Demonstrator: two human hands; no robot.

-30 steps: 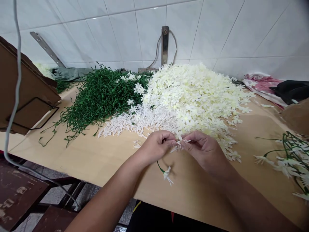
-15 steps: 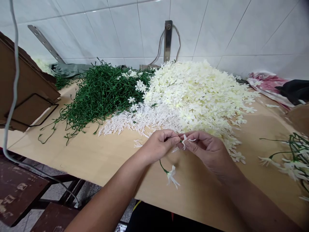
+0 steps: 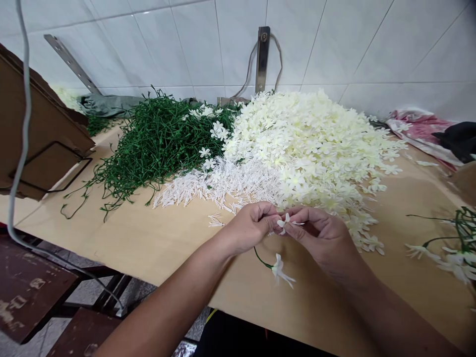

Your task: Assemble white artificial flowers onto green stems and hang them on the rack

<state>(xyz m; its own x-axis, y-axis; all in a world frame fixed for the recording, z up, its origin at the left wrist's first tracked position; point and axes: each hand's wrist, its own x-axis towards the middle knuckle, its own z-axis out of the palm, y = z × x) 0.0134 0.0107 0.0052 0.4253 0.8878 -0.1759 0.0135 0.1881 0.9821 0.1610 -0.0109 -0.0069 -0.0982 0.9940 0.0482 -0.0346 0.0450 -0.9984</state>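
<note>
My left hand (image 3: 250, 228) is closed on a thin green stem (image 3: 262, 259) that hangs below it and ends in a white flower (image 3: 281, 270). My right hand (image 3: 322, 237) pinches a small white blossom (image 3: 285, 221) between thumb and fingers. The two hands meet fingertip to fingertip over the wooden table (image 3: 148, 243). Just behind them lie a spread of white stamen pieces (image 3: 223, 182) and a big heap of cream petals (image 3: 308, 144).
A mound of green stems (image 3: 156, 141) lies at the back left. Finished flower sprigs (image 3: 446, 245) sit at the right edge. A brown cardboard box (image 3: 40, 129) stands on the left, and a grey cable (image 3: 20, 148) hangs in front of it. Pink and black cloth (image 3: 427, 130) lies at the back right.
Both hands stayed together and drifted slightly right in view. The hanging flower below my left hand swung to the right.
</note>
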